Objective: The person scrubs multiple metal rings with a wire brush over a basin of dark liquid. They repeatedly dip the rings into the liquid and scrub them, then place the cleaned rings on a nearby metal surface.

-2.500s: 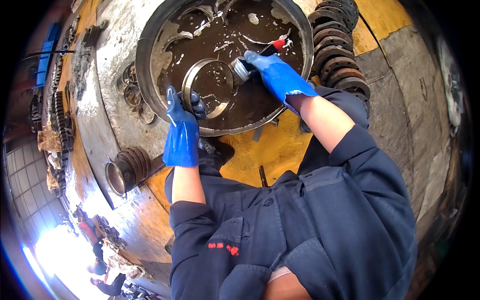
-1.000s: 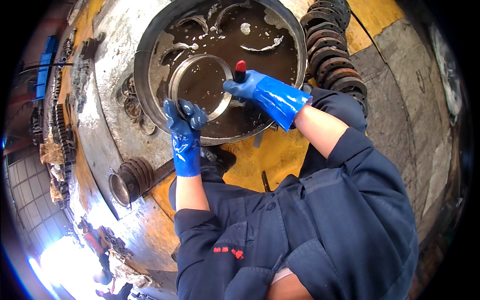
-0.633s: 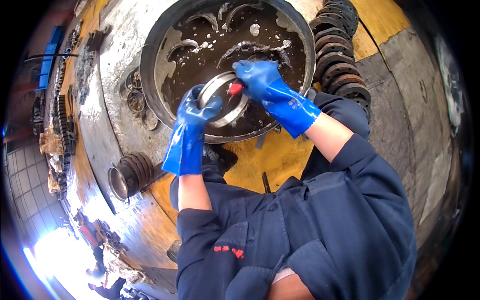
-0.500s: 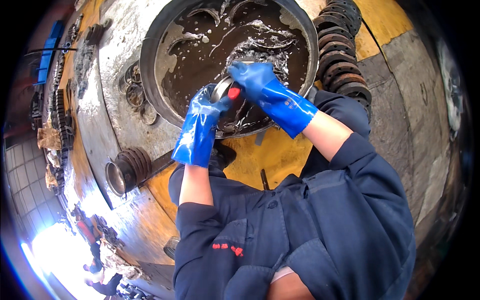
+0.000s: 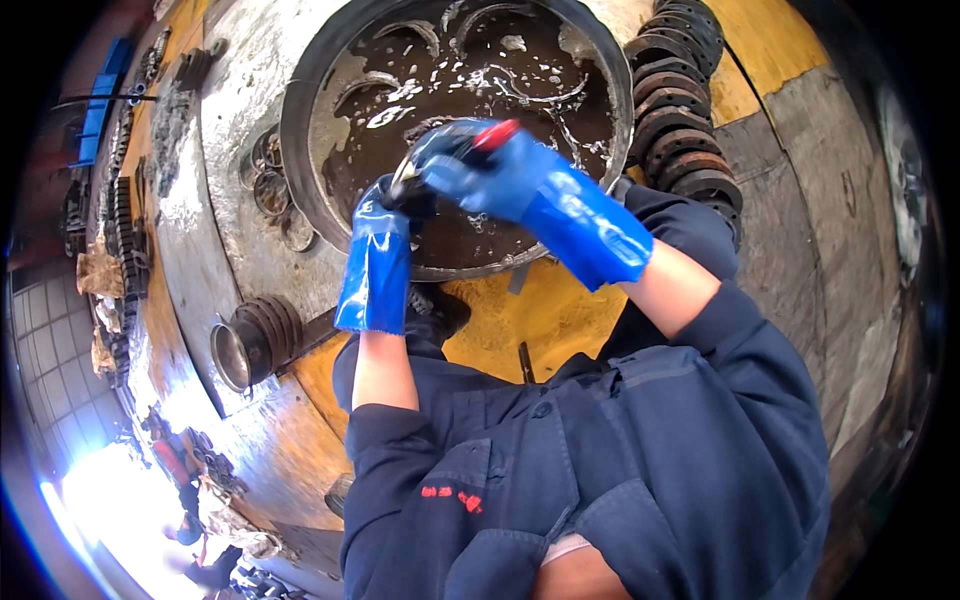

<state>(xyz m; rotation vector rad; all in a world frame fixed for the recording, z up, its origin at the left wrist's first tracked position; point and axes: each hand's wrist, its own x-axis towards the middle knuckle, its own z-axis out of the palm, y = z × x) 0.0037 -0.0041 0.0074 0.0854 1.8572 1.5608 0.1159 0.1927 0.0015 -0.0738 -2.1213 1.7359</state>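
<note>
My left hand (image 5: 378, 205), in a blue rubber glove, is closed on a metal ring (image 5: 404, 172) at the near left of a round basin. Across it reaches my right hand (image 5: 480, 170), also gloved in blue and smeared by motion. Its fingers are wrapped round a dark tool with a red end (image 5: 497, 134); the tool's working end is hidden, so its kind cannot be told. Both hands are above the dark, foamy liquid (image 5: 470, 105) in the basin (image 5: 298, 130). Curved metal pieces (image 5: 405, 35) break the liquid's surface near the far side.
Along the right stands a row of dark, rusty discs (image 5: 690, 110). Several thin rings (image 5: 270, 190) lie left of the basin. Nearer is a stack of ribbed round parts (image 5: 255, 342). A blue object (image 5: 100, 100) and chains (image 5: 122, 230) line the far left.
My right hand has shifted left and turned, bringing the tool's red end up and over to the right. My left hand has moved slightly left with the ring. Foam on the liquid has spread apart.
</note>
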